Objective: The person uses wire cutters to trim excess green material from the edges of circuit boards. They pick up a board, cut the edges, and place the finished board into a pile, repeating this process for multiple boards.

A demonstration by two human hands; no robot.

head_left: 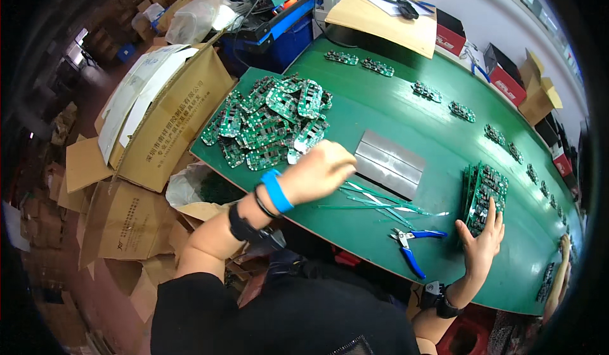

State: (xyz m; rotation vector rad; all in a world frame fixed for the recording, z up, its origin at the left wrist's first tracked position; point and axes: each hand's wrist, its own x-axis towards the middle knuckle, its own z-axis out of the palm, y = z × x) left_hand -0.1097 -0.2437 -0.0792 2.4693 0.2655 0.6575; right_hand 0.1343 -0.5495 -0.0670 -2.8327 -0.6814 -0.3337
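"Right hand (483, 244) first: how is it set?"

"Spread wide, thumb and fingers apart, touching the near end of the stack of circuit boards (487, 187), toward the near edge of the green worktop (355, 247)."

"And the left hand (321, 170)?"

"Fingers curled; whether they pinch anything, I can't tell. They're between the grey metal plate (390, 164) and the pile of boards (266, 117) along the worktop's left edge."

"Cutters (412, 247)?"

"Blue-handled, lying at the near edge, left of the stack."
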